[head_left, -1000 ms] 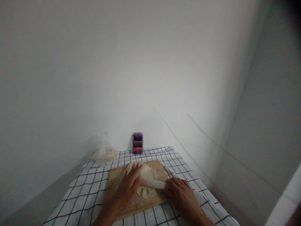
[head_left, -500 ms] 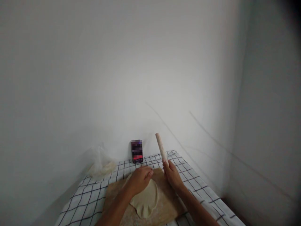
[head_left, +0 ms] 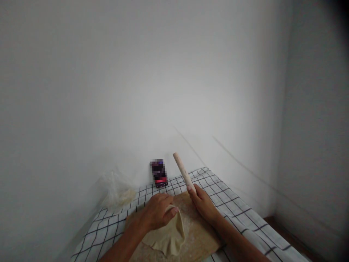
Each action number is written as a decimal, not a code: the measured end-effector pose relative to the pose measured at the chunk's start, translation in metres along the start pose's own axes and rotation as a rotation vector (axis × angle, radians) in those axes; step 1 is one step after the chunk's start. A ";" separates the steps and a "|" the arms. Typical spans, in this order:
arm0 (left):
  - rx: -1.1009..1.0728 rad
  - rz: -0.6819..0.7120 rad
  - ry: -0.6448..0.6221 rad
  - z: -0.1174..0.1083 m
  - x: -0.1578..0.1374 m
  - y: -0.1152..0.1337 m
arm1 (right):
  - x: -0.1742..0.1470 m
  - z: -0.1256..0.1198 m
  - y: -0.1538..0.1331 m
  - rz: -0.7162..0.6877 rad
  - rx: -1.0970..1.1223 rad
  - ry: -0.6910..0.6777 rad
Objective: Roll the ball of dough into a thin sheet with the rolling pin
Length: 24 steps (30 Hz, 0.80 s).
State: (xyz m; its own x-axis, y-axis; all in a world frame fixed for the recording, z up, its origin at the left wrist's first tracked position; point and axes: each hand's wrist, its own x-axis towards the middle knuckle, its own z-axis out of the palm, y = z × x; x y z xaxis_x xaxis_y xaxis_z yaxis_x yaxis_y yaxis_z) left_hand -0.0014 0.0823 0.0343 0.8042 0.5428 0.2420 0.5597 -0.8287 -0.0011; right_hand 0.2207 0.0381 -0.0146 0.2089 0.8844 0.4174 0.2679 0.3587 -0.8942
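A thin, pale sheet of dough [head_left: 167,240] with a wavy near edge lies on a floured wooden board [head_left: 201,236]. My left hand [head_left: 160,211] is over its far part, with the fingers curled over the far rim and the thumb on the near side, so the edge is gripped between them. The fingertips are partly hidden. My right hand [head_left: 201,203] is wrapped around the lower end of a slim wooden rolling pin [head_left: 183,171]. The pin points up and away, lifted off the board to the right of the dough.
A checked cloth [head_left: 237,207] covers the table under the board. At the back left sits a clear plastic bag [head_left: 117,194] with something pale inside. A phone-like dark object [head_left: 159,174], its front blurred out, leans against the white wall [head_left: 174,80].
My left hand's thumb has come away from its fingers and now grips the dough's far edge, which is raised. The rolling pin leans further left. The view has tilted slightly.
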 end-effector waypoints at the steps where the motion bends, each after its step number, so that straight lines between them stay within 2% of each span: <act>1: 0.014 -0.007 -0.029 -0.005 -0.001 -0.001 | 0.000 0.000 0.001 0.002 0.004 0.002; 6: 0.062 -0.065 -0.140 -0.033 -0.009 0.002 | 0.000 0.000 0.004 0.009 0.026 0.001; 13: 0.104 -0.159 -0.109 -0.084 -0.021 0.022 | 0.002 0.001 0.007 0.014 0.035 -0.012; 18: 0.138 -0.197 -0.093 -0.131 -0.024 0.019 | 0.003 0.001 0.008 0.027 0.046 -0.019; 21: 0.173 -0.086 -0.154 -0.139 -0.025 0.014 | 0.004 0.002 0.009 0.023 0.051 0.001; 24: 0.229 0.153 -0.277 -0.117 -0.020 0.013 | 0.005 0.004 0.009 0.010 0.051 0.026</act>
State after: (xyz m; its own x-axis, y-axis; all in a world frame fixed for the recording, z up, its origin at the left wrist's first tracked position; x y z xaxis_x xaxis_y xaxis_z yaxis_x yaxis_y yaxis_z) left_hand -0.0335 0.0447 0.1426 0.8878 0.4577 -0.0487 0.4343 -0.8679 -0.2410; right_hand 0.2208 0.0470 -0.0213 0.2358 0.8800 0.4123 0.2178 0.3656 -0.9049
